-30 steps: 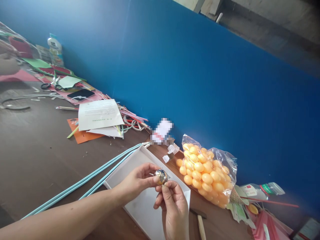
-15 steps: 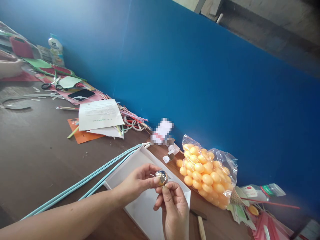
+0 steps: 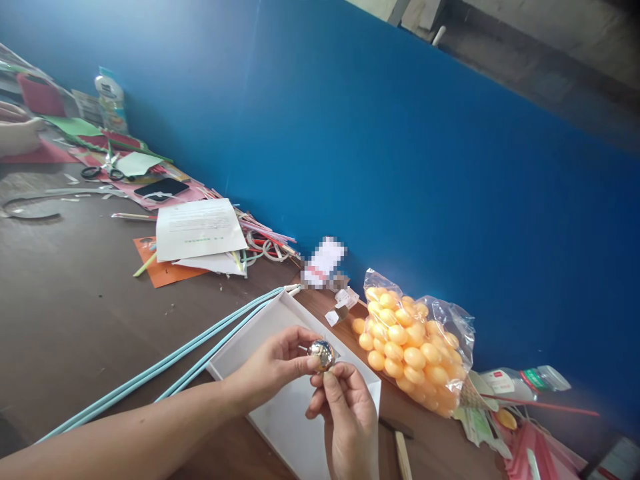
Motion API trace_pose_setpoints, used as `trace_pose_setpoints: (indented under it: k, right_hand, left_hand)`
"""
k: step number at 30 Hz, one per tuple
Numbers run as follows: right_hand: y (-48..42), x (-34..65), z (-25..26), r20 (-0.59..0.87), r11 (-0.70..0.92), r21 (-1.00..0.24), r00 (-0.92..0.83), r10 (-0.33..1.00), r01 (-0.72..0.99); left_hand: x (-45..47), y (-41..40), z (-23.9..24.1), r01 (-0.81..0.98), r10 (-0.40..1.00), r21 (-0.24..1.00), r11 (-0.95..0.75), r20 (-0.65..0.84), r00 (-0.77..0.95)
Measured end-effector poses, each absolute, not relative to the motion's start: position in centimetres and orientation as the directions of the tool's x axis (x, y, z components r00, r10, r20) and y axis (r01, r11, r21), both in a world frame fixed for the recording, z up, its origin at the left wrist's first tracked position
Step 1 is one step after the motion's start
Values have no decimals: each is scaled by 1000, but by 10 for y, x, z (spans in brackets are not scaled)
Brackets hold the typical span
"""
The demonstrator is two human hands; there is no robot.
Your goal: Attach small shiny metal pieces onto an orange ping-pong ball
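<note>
A shiny silver ball point(image 3: 323, 353), small and mirror-like, is pinched between the thumb and fingers of my left hand point(image 3: 287, 357). Just below and right of it, my right hand point(image 3: 345, 407) has thumb and forefinger pressed together at the ball's lower edge. Whatever those fingertips grip is too small to make out. Both hands are above a shallow white tray point(image 3: 240, 353) lying on the brown table.
Right of the tray sits a clear bag of orange-yellow balls point(image 3: 413, 353). Light-blue tubes point(image 3: 165, 367) run along the left. Papers point(image 3: 200, 230), scissors point(image 3: 107, 167) and a plastic bottle point(image 3: 525, 382) line the blue wall. Another person's hand point(image 3: 20, 133) shows far left.
My hands keep nearly the same hold on the silver ball, with only a slight shift. The other person's hand at far left has moved a little.
</note>
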State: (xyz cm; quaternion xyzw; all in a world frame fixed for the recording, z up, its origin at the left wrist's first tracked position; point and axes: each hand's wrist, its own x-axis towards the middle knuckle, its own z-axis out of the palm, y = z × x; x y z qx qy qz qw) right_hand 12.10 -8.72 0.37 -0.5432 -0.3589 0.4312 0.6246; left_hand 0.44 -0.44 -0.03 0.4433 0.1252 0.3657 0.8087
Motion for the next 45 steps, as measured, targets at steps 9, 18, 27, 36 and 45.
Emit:
trace_pose_setpoints:
  k: [9,18,27,36,45]
  right_hand:
    - [-88,120,8,-54,24,-977,360,931,-211]
    - [-89,124,7,-44,6,-990,347,937,-142]
    - [-89,125,5,-21,-12,-999,353,936,-29]
    - [-89,128,5,12,-22,-996,383,923,84]
    - [-91,129,23,1,-48,-994,439,899,101]
  left_hand:
    - [5,-6,-2,-491,697,815,308,158,700]
    - [5,-7,-4,-465,699,834,298,142,701]
    - [5,-6,-7,-440,701,847,297,120,703]
    - [5,-7,-7,-440,695,851,288,130,707]
    - [8,-8,-7,-438,703,819,372,60,709]
